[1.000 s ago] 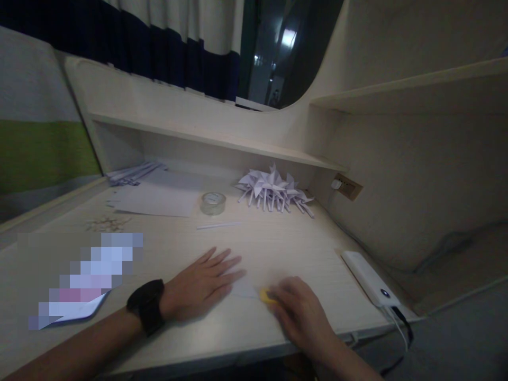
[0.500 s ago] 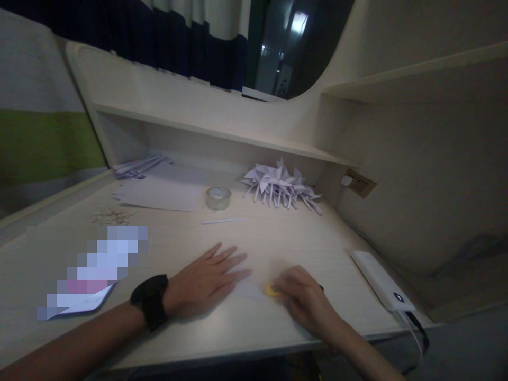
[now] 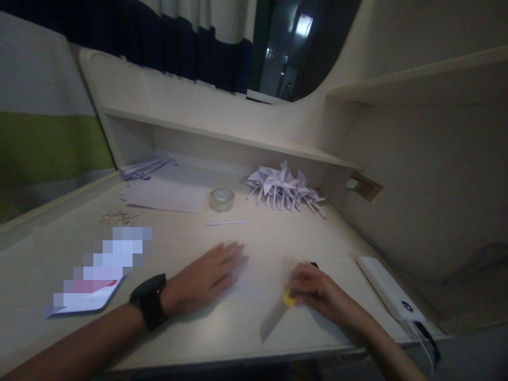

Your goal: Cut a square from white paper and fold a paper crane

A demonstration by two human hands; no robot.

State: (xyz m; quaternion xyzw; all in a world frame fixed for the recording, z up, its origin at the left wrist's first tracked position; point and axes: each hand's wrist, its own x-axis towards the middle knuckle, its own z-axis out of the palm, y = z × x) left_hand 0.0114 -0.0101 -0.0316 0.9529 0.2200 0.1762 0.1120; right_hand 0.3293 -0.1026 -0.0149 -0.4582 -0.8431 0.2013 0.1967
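Observation:
My left hand [image 3: 206, 278], with a black watch on the wrist, lies flat with its fingers on a pale sheet of paper [image 3: 254, 288] on the desk [image 3: 178, 323]. My right hand [image 3: 317, 291] is closed around a small tool with a yellow end [image 3: 289, 300] and a black tip. It rests on the right part of the same sheet. A pale strip [image 3: 273, 320] of paper angles down toward the desk's front edge below the yellow end.
Behind lie a thin paper stick [image 3: 226, 223], a roll of clear tape [image 3: 221, 199], a heap of white paper pinwheels [image 3: 283, 190], flat sheets [image 3: 166, 196] and small loose bits [image 3: 119, 217]. A phone [image 3: 87, 301] lies left, a white power bank [image 3: 391, 293] with cables right.
My right hand has moved right and slightly away with the yellow-ended tool. A strip of the sheet now shows at an angle below it. My left hand shifted a little on the paper.

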